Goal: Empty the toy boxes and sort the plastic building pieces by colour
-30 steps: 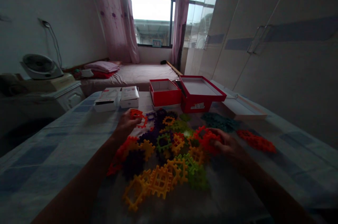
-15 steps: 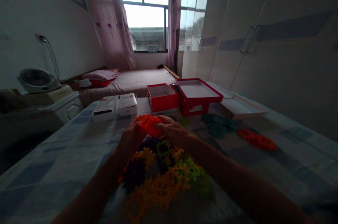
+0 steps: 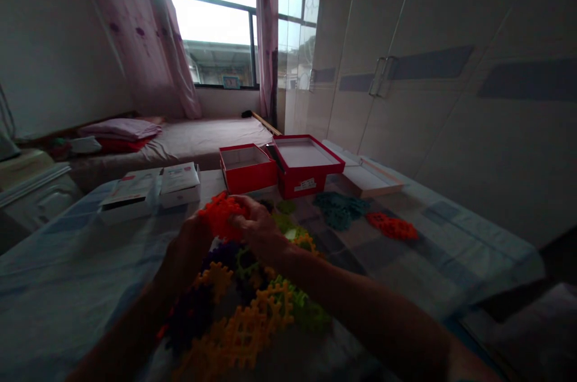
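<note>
Both my hands hold a clump of orange-red interlocking plastic pieces (image 3: 222, 217) above the table. My left hand (image 3: 195, 238) grips it from the left, its fingers mostly hidden behind the clump. From the right, my right hand (image 3: 258, 227) closes on it with the thumb in front. Below lie heaped gear-edged pieces: yellow-orange ones (image 3: 243, 331) nearest me, dark purple ones (image 3: 192, 313) at the left, lime green ones (image 3: 311, 310) at the right, partly covered by my right forearm.
Teal pieces (image 3: 340, 208) and a flat red-orange group (image 3: 391, 226) lie right on the checked cloth (image 3: 396, 274). Behind stand an open red box (image 3: 247, 178), another red box with its tray-like lid (image 3: 303, 184), white boxes (image 3: 180, 187) and a shallow pale tray (image 3: 374, 181).
The view has turned to the right, so the table and boxes sit farther left in the picture. Both hands still hold the orange-red clump.
</note>
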`<state>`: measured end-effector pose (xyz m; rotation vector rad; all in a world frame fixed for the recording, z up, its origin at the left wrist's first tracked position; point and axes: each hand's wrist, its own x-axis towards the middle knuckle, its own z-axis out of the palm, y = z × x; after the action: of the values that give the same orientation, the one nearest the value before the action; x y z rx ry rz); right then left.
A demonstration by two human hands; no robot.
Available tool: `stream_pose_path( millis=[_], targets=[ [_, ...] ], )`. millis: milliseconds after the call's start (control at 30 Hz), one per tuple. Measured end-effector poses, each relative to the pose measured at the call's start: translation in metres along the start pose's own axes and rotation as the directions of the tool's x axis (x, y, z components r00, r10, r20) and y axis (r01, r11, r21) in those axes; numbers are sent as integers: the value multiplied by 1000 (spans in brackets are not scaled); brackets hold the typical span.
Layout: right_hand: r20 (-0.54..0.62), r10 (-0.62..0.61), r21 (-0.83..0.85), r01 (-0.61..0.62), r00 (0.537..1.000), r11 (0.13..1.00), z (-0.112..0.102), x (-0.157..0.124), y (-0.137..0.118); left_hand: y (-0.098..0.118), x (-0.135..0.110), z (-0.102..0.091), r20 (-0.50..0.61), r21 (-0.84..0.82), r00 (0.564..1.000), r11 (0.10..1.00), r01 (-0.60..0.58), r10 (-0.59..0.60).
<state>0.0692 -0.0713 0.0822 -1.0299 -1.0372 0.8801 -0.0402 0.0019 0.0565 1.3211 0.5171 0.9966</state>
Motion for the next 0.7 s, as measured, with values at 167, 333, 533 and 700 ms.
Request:
stream_pose_path(
  millis=[167, 333, 533, 700],
  targets=[
    [-89, -109, -239, 85, 990, 967, -74, -23, -35, 5, 3, -1, 31, -38, 999, 999, 19, -17],
    [-326, -531, -931, -167, 782, 325, -228, -59, -61, 10, 15, -24, -165, -65, 984, 996, 59, -69],
    [-349, -464, -807, -513, 814, -293, -330, -96, -53, 0, 22, -35, -243, -41, 962, 992, 118, -124],
    [-433, -279, -792, -510, 857, -337, -341, -97, -31, -14, 24, -51, -255, 112, 966, 990, 83, -52]
  ],
)
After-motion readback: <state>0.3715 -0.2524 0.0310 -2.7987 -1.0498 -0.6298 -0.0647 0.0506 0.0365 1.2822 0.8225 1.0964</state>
